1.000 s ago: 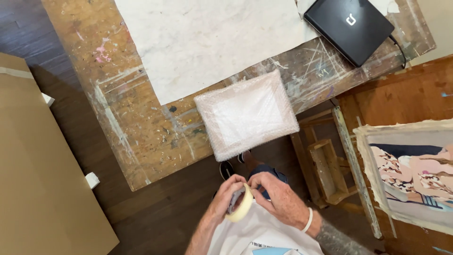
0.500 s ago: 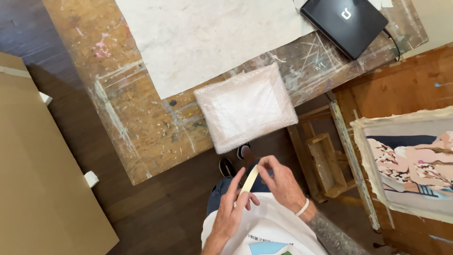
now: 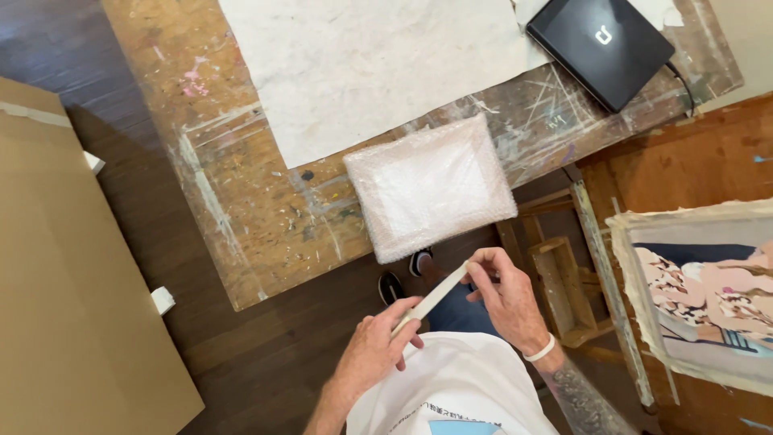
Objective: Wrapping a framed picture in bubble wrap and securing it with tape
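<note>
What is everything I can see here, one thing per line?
Paint-stained wooden table: one, brown, upper middle.
Large sheet of paper: one, off-white, on the table.
Bubble-wrapped flat parcel: one, whitish, at the table's near edge.
Closed laptop: one, black, table's far right corner.
Flat cardboard sheet: one, tan, on the floor at left.
Painted canvas: one, multicoloured, at right.
Strip of tape: one, cream, stretched between both hands.
Left hand: lower end of strip.
Right hand: upper end.
</note>
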